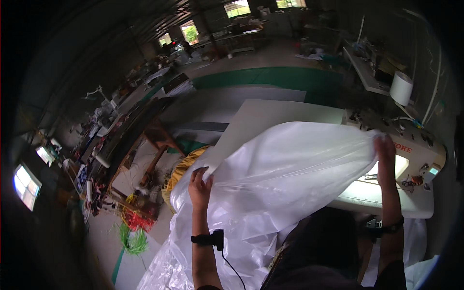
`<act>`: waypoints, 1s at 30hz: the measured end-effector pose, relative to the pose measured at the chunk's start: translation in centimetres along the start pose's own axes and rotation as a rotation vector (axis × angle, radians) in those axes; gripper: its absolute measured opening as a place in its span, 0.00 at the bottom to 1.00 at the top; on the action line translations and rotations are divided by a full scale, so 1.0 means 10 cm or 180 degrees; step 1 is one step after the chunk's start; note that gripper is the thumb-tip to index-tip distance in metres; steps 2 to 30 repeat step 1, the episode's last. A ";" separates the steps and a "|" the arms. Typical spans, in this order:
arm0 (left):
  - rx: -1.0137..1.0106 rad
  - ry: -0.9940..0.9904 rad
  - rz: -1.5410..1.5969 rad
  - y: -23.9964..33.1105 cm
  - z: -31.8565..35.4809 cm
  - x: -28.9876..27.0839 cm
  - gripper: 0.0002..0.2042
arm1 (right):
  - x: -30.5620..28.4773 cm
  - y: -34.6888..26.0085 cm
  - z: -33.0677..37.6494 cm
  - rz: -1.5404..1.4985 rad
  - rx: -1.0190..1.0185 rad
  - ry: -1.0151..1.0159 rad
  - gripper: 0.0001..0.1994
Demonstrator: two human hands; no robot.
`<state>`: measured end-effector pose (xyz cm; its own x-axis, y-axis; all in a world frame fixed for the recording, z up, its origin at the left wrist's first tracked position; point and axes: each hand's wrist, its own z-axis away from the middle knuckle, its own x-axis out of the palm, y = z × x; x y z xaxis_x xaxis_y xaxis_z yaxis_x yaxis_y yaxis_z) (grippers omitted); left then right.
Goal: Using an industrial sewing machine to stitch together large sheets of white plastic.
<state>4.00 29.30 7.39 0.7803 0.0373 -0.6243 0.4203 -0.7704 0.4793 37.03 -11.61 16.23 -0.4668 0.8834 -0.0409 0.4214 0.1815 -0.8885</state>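
A large sheet of white, shiny plastic [290, 164] stretches between my two hands and drapes down over the table's front into my lap. My left hand [199, 188] pinches its left edge, thumb and fingers closed on the material. Raised higher, my right hand [384, 152] grips the sheet's gathered right corner, in front of the sewing machine. The white sewing machine [425, 154] has a lit work area and a small lit display at its right end. Its needle area is partly hidden behind my right hand and forearm.
The pale table top [285, 110] extends behind the sheet. A white thread cone [401, 89] stands behind the machine. To the left are a wooden frame [157, 140], yellow fabric [186, 169], green strands [133, 240] and red strands [137, 220]. Green covering [270, 77] lies farther back.
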 end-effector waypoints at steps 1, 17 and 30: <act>-0.0292 -0.0217 0.0150 -0.07 0.09 -0.11 0.14 | 0.02 -0.11 -0.05 -0.0280 0.0128 -0.0018 0.13; -0.0292 -0.0217 0.0150 -0.07 0.09 -0.11 0.14 | 0.02 -0.11 -0.05 -0.0280 0.0128 -0.0018 0.13; -0.0292 -0.0217 0.0150 -0.07 0.09 -0.11 0.14 | 0.02 -0.11 -0.05 -0.0280 0.0128 -0.0018 0.13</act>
